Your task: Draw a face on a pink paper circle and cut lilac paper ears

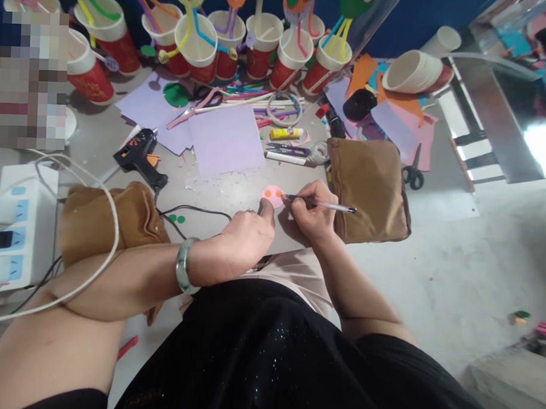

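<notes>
A small pink paper piece (273, 195) with two orange dots lies on the table near its front edge. My left hand (249, 233) presses the lower edge of the piece with its fingertips; a bracelet is on that wrist. My right hand (315, 212) is closed round a black and clear pen (340, 207), whose tip is at the right orange dot. Two green dots (177, 219) lie left of my left hand. Behind the pink piece is a sheet of purple paper (228, 140).
Red cups (201, 71) with pipe-cleaner figures line the back. A black glue gun (140, 158) lies left, its cord running toward my left hand. Brown cloth bundles flank my hands, a power strip (30, 226) stands far left, and scissors (415, 173) lie right.
</notes>
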A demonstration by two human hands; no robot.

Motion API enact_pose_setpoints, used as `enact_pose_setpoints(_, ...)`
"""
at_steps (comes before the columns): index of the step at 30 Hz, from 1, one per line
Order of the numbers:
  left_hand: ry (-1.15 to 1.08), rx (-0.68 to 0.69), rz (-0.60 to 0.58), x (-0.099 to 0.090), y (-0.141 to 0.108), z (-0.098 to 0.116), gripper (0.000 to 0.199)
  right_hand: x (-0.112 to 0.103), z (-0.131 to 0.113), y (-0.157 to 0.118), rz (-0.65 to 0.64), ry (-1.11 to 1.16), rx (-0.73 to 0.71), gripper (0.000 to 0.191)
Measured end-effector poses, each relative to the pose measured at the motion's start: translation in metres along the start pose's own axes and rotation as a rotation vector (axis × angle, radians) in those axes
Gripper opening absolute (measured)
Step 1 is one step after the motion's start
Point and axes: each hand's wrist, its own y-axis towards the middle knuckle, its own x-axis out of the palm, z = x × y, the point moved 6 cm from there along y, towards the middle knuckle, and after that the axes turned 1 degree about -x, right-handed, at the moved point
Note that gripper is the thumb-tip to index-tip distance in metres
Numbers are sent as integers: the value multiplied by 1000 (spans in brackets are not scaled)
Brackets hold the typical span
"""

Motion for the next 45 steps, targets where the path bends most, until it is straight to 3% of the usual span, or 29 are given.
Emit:
enact_pose_setpoints(24,1,6,-6,-4,-2,0,59,2,-2,1,-59,-10,22,15)
enact_pose_setpoints(35,-19,-5,-4,-1,0,-1,59,0,0,0,-15,16,18,17)
enact_pose_setpoints(39,-4,10,-8,-2,-1,0,56,-5,2,-2,72,23,-30,14)
enact_pose_setpoints(45,36,16,39,-3,0,-3,55,-8,15,-6,233,21,27,7)
